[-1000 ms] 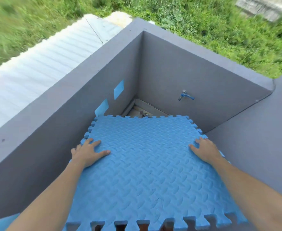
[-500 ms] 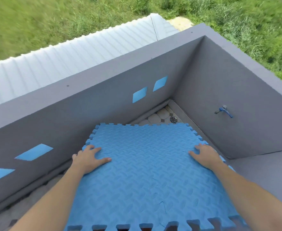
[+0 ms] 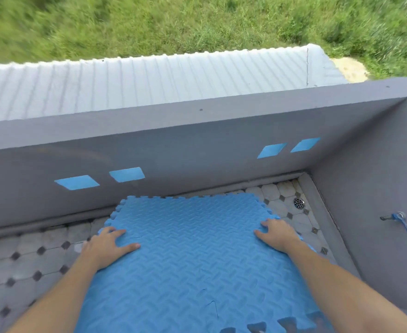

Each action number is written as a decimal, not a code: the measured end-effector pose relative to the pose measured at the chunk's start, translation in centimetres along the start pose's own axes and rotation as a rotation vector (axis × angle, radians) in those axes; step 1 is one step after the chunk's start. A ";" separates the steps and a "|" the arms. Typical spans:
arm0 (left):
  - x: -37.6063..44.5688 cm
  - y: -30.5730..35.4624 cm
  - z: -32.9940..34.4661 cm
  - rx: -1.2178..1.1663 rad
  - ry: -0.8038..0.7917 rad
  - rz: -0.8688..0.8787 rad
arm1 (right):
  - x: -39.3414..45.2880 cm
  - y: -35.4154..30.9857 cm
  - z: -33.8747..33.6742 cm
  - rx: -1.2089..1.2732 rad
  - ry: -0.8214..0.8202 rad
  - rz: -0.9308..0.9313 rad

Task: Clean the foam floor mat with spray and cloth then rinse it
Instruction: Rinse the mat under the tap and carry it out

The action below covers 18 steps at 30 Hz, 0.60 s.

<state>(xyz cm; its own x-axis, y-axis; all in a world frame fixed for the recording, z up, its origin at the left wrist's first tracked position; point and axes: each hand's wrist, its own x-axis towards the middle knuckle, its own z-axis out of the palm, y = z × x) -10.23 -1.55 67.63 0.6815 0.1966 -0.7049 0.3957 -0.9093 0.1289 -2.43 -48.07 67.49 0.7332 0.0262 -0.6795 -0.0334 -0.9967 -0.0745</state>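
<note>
We are looking out over a wide stretch of grass and a pale corrugated roof beyond the grey wall, and compared with a second ago our view is swinging left, so the wall now runs almost straight across and the corner sits far right. More of the tiled floor is showing than before, both at the left and toward the corner. We are gripping the blue foam floor mat by its two side edges, holding it out over the floor in front of us, its far toothed edge near the foot of the wall. Our left hand is clasping the left edge, thumb lying on top and fingers curled over the rim; our right hand is doing the same on the right edge, as in the earlier frames. Four blue diamond patches are now showing on the wall, where only two showed a second ago. The blue tap is now sitting at the far right, and the round floor drain is showing clear of the mat.
</note>
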 end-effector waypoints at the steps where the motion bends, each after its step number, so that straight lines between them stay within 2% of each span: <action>1: -0.2 -2.0 0.2 -0.037 0.001 -0.027 | 0.7 -1.8 0.0 -0.022 -0.011 -0.029; 9: -1.8 -16.6 5.4 -0.249 0.072 -0.198 | 4.1 -16.2 2.9 -0.168 -0.119 -0.217; 15: -3.3 -25.4 10.8 -0.417 0.144 -0.385 | 6.0 -25.1 6.6 -0.031 -0.192 -0.221; 18: -3.6 -29.6 13.8 -0.503 0.169 -0.475 | 7.6 -29.9 9.2 -0.141 -0.199 -0.290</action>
<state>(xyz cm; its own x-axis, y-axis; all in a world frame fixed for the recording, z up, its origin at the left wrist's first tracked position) -32.86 19.62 56.74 0.4349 0.6212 -0.6519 0.8820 -0.4397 0.1694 -2.07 -17.35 57.85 0.5520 0.3093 -0.7744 0.2598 -0.9462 -0.1927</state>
